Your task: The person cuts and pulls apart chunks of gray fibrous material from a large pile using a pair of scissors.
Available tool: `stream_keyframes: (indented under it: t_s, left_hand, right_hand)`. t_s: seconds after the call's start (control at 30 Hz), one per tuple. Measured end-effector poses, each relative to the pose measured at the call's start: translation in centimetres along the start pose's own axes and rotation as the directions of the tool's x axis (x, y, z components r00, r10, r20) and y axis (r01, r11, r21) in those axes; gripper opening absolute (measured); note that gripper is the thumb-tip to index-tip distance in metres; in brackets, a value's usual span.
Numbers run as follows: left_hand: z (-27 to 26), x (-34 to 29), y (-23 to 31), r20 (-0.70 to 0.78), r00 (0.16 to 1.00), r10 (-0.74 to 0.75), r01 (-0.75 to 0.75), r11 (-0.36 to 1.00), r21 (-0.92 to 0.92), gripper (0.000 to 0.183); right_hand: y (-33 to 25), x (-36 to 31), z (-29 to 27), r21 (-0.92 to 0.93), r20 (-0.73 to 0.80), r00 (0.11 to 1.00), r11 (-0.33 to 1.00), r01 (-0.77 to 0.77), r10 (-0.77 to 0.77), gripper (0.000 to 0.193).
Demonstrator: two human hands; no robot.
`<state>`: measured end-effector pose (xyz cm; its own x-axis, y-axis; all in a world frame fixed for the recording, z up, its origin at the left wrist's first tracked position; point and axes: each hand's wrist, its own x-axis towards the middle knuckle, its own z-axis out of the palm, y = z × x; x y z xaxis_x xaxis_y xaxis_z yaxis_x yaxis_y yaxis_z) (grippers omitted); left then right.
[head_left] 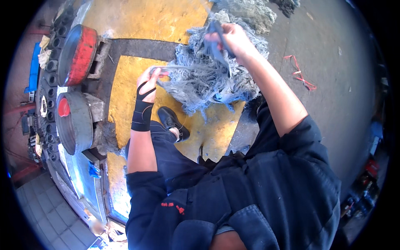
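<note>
A big tangled heap of grey-blue yarn waste point(208, 83) lies on the floor in front of me. My left hand point(147, 82), in a black wrist brace point(142, 114), is closed at the heap's left edge. From its pinched fingers, stretched grey strands point(179, 67) run right across the heap. Above the far side of the heap, my right hand point(233, 41) is closed around a dark, long bundle point(223, 39), smeared by motion. A grey strip point(216, 54) hangs from that hand. Whether the bundle is cloth or yarn, I cannot tell.
Yellow floor sheets point(127, 83) lie under and beside the heap. On the left stand a red round drum point(81, 56) and a grey metal drum point(79, 125) on blocks. My black shoe point(171, 121) is close to the heap. Red strapping point(298, 71) lies on the right floor.
</note>
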<state>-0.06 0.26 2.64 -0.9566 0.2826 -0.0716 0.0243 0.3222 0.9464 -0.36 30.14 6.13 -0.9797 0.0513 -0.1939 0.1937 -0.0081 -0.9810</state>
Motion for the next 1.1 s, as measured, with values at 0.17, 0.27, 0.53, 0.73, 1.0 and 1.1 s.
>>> stream_keyframes:
  t_s: [0.17,0.27,0.53,0.73,1.0,1.1]
  left_hand:
    - [-5.4,-1.3,-1.5,-0.161,0.976,0.144,-0.008,0.768,0.640,0.025]
    - [-11.4,-1.6,0.1,-0.234,0.960,0.155,0.025,0.784,0.621,0.026]
    - [-27.5,-5.0,7.4,-0.693,0.654,-0.304,0.432,0.902,0.013,0.041]
    - [-37.9,-9.4,11.9,-0.861,0.475,-0.183,-0.081,0.965,-0.249,0.038]
    - [-46.3,-19.6,19.6,-0.924,0.116,0.363,-0.073,0.931,0.357,0.038]
    - [-51.2,-26.2,22.4,-0.931,0.065,0.361,-0.035,0.933,0.359,0.036]
  right_hand:
    - [-0.3,0.6,-5.7,0.105,-0.298,0.951,0.987,0.122,-0.086,0.036]
    - [-1.5,-0.9,-9.5,0.127,-0.459,0.882,0.974,0.186,-0.109,0.030]
    - [2.0,-1.9,-20.0,0.408,-0.771,0.633,0.815,0.411,0.067,0.012]
    - [4.1,-2.7,-24.3,0.088,-0.899,0.435,0.947,0.310,-0.059,0.019]
    - [1.0,-3.0,-17.4,-0.233,-0.735,0.621,0.962,0.144,-0.271,0.026]
    - [2.7,-0.6,-16.0,-0.546,-0.588,0.663,0.832,0.096,-0.463,0.025]
